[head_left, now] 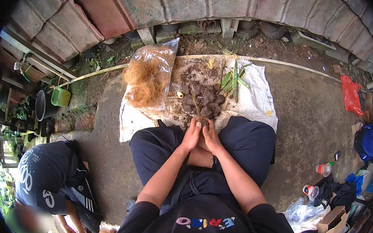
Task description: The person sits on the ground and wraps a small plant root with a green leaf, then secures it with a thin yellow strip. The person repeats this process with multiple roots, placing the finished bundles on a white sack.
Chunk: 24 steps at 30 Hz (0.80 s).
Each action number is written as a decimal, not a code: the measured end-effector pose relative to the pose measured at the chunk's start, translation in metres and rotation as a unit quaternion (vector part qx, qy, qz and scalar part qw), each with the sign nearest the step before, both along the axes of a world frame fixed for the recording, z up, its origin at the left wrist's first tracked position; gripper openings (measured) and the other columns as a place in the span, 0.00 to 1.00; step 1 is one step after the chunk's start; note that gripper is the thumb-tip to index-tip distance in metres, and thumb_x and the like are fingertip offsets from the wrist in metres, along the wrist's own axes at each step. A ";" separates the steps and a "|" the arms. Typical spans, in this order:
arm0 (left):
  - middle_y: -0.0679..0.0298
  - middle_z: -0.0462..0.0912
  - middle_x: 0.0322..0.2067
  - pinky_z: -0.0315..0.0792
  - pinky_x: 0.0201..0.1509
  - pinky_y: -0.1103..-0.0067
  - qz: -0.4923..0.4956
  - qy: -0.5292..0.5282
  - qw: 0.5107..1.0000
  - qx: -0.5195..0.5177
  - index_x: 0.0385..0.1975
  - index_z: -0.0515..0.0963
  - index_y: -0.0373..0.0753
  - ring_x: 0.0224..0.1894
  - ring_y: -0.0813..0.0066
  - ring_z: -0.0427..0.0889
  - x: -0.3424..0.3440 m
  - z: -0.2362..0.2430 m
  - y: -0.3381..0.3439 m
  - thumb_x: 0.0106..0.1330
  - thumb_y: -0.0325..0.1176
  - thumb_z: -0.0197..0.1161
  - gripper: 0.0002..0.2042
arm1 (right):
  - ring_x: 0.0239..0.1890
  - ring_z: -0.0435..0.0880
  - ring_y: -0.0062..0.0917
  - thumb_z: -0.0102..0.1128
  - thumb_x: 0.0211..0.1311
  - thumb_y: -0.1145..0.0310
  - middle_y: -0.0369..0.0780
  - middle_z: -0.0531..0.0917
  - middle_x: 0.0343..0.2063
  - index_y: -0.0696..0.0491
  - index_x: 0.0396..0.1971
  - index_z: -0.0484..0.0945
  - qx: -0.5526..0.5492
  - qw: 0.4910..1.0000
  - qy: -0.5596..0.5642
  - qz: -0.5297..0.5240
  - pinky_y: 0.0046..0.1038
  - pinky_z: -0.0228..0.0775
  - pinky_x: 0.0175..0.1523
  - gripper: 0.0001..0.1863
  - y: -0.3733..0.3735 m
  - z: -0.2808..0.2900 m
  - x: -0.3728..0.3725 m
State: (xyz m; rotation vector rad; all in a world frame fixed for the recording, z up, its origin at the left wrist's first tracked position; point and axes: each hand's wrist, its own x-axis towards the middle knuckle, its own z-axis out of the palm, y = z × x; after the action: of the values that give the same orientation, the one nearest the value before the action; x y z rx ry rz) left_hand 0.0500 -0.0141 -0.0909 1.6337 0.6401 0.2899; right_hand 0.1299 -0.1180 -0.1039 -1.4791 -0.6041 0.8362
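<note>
My left hand [191, 134] and my right hand [211, 137] are cupped together in front of my crossed legs. Between them they press a dark soil ball [204, 123], and a thin plant stem [196, 105] rises out of it. Just beyond my fingers lies a heap of dark, lumpy soil [204, 95] on a white sack [260, 92]. Several long green leaves [235, 81] rest to the right of the heap. On its left sits a clear plastic bag of brown fibre [147, 77], with a small pale spool-like thing [180, 95] beside it.
Another person [50, 175] bends over at the lower left. A green container [60, 97] and dark bucket [45, 105] stand at the left. Roof tiles [184, 1] span the far side. To the right are a red bag [350, 94], cups [323, 169] and an open carton [333, 229].
</note>
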 end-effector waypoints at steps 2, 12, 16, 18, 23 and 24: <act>0.45 0.77 0.48 0.69 0.56 0.67 0.016 -0.002 1.000 0.002 0.61 0.63 0.43 0.52 0.47 0.77 -0.001 -0.008 0.005 0.75 0.45 0.38 0.20 | 0.63 0.66 0.37 0.40 0.68 0.34 0.49 0.66 0.60 0.50 0.67 0.51 -0.010 0.999 -0.031 0.015 0.36 0.57 0.64 0.40 0.000 -0.007 -0.004; 0.43 0.82 0.36 0.72 0.45 0.59 0.020 0.064 0.992 0.111 0.56 0.67 0.43 0.42 0.40 0.80 0.004 0.015 -0.003 0.76 0.48 0.35 0.21 | 0.37 0.75 0.18 0.36 0.70 0.35 0.35 0.73 0.44 0.47 0.61 0.63 0.012 0.977 0.210 -0.043 0.20 0.67 0.34 0.33 -0.002 -0.005 0.001; 0.42 0.80 0.41 0.71 0.48 0.62 -0.014 0.102 0.993 0.061 0.58 0.65 0.45 0.46 0.41 0.79 0.004 0.022 -0.002 0.76 0.48 0.38 0.19 | 0.36 0.75 0.16 0.38 0.70 0.36 0.32 0.77 0.42 0.45 0.59 0.66 0.024 0.968 0.240 -0.067 0.18 0.68 0.36 0.31 -0.001 -0.001 0.003; 0.41 0.79 0.43 0.70 0.50 0.62 -0.016 0.094 0.994 0.056 0.60 0.62 0.44 0.47 0.40 0.78 0.001 0.016 -0.001 0.76 0.48 0.39 0.20 | 0.47 0.74 0.21 0.37 0.71 0.37 0.36 0.74 0.50 0.49 0.61 0.65 0.006 0.973 0.222 -0.056 0.23 0.71 0.43 0.34 -0.001 -0.001 0.005; 0.40 0.76 0.49 0.69 0.55 0.63 -0.042 0.086 0.995 0.018 0.64 0.55 0.41 0.52 0.42 0.77 0.002 0.029 -0.006 0.74 0.50 0.45 0.25 | 0.60 0.66 0.27 0.39 0.72 0.39 0.42 0.68 0.59 0.55 0.65 0.61 -0.037 0.982 0.135 -0.124 0.28 0.63 0.59 0.37 0.003 -0.031 0.002; 0.40 0.76 0.50 0.70 0.55 0.63 -0.053 0.084 0.995 0.019 0.64 0.53 0.40 0.52 0.43 0.78 0.002 0.028 -0.005 0.74 0.50 0.46 0.27 | 0.53 0.71 0.22 0.40 0.72 0.40 0.38 0.72 0.52 0.53 0.63 0.63 -0.037 0.982 0.140 -0.121 0.24 0.66 0.52 0.34 0.003 -0.040 0.006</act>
State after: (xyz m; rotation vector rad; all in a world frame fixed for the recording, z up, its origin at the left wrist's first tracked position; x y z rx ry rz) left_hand 0.0517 -0.0186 -0.0628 1.7355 0.6751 0.0875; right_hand 0.1357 -0.1153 -0.1441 -1.4352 -0.1808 0.8626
